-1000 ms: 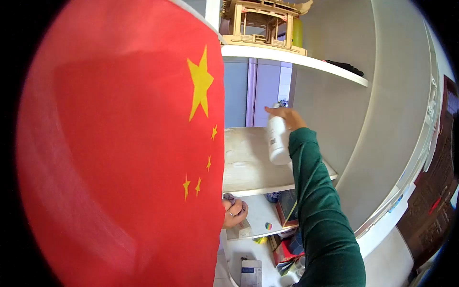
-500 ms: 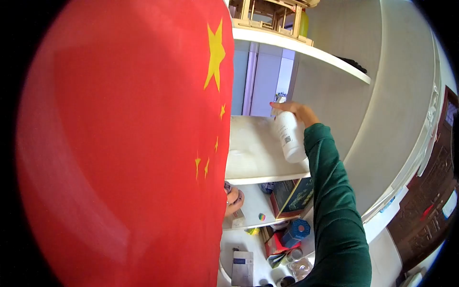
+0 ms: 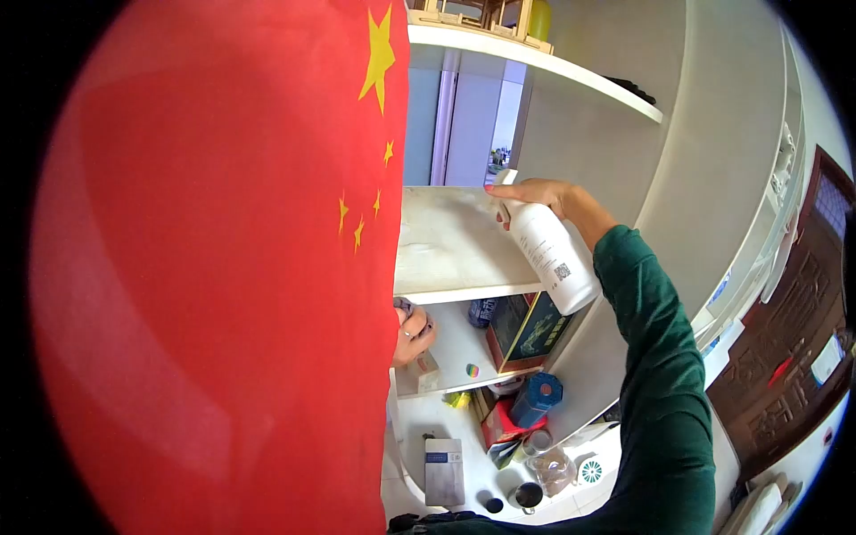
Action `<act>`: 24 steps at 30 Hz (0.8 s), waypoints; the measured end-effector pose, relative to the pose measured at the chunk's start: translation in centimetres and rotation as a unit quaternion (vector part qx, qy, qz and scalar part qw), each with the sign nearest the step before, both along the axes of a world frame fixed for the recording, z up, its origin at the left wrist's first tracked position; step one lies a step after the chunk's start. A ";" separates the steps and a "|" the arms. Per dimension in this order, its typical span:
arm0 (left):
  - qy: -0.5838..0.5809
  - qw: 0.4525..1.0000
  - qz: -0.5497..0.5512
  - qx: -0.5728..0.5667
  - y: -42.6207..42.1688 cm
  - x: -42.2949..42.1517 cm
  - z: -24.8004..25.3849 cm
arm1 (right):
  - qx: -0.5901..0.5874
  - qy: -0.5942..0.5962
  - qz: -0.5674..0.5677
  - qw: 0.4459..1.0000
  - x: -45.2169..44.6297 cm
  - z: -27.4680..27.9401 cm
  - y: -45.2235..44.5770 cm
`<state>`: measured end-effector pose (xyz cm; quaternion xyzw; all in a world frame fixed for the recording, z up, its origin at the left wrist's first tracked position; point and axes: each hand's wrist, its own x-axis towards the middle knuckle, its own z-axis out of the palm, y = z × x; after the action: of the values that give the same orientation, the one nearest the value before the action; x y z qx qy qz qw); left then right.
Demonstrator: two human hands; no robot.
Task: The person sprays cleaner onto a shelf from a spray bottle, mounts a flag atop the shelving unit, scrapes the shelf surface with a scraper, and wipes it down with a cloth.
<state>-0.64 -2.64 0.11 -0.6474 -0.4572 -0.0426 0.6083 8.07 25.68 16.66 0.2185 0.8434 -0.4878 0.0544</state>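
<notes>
My right hand (image 3: 548, 194) grips a white spray bottle (image 3: 555, 259) by its neck, with fingers at the trigger. The bottle tilts, its nozzle to the upper left, in front of a white shelf board (image 3: 455, 259) with smudges on its surface. Lower left, my left hand (image 3: 412, 333), wearing a ring, has its fingers curled around a crumpled greyish-purple cloth-like piece (image 3: 404, 306). A large red flag with yellow stars (image 3: 223, 267) hides part of that hand and fills the left side.
A wooden model (image 3: 481, 20) stands on the upper shelf. Lower down are a dark green box (image 3: 528, 332), a blue canister (image 3: 538, 397), a glass jar (image 3: 538, 443), a mug (image 3: 526, 496) and a grey box (image 3: 444, 473). At right is a carved brown door (image 3: 785, 330).
The view has shifted, so the shelves and flag appear farther left and higher. The spray bottle is tilted more, its base swung right. Both hands keep their grips.
</notes>
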 end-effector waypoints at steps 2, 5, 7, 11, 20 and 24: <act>-0.016 1.000 -0.003 0.004 0.0 0.3 0.2 | -0.023 0.004 0.047 0.999 0.0 -0.3 -2.1; -0.031 0.999 -0.003 0.011 0.0 0.2 -0.2 | -0.005 0.023 0.130 0.991 0.3 -0.7 -5.9; -0.031 0.999 -0.002 0.011 0.1 0.1 -0.5 | 0.009 -0.035 0.105 0.994 1.1 -0.6 -8.3; -0.019 1.000 0.003 0.023 0.2 0.1 -0.6 | -0.039 0.017 0.098 0.994 1.7 -0.7 -9.5; 0.010 1.000 -0.001 -0.011 -0.3 -0.1 0.3 | 0.012 0.022 -0.053 0.998 9.2 -0.8 -5.8; 0.062 0.998 -0.020 0.016 0.4 -0.6 0.2 | 0.030 -0.010 -0.117 0.993 11.6 -0.5 -3.9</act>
<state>-1.29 -2.25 0.26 -0.6484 -0.4044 -0.0218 0.6446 19.64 21.73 16.18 0.3218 0.8260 -0.4627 -0.0009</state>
